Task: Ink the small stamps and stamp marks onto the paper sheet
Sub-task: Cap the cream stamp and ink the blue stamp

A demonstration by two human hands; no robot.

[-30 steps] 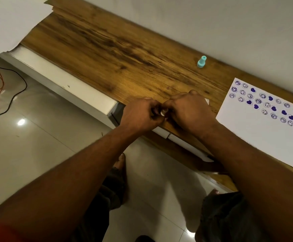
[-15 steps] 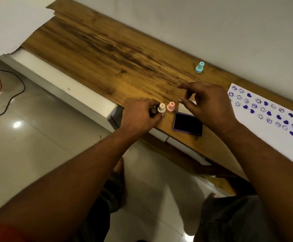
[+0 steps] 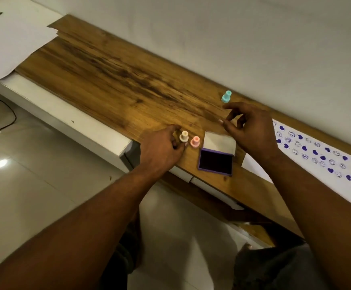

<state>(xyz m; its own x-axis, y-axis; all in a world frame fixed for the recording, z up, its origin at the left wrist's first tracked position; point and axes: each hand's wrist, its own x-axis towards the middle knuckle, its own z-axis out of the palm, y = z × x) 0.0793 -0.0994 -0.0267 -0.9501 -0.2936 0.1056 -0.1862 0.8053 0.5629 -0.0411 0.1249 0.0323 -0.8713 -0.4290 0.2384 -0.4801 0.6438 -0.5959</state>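
Between the left hand [image 3: 160, 150]'s fingertips, the cream stamp [image 3: 184, 136] is standing gripped (pink stamp [image 3: 195, 141] just beyond); right hand [image 3: 252, 130] is hovering spread, empty, fingertips nearing the teal stamp [image 3: 226, 96] over the open ink pad [image 3: 216, 162].

No readable text, labels, brands or numbers on any surface. Only signs: purple stamped marks on paper sheet [image 3: 308, 164], at 3 o'clock of frame. Two kinds, mixed in slanted rows: solid hearts and round smiley faces. Several prints faint or blurred. Ink pad [image 3: 216, 162] and small stamps unmarked.
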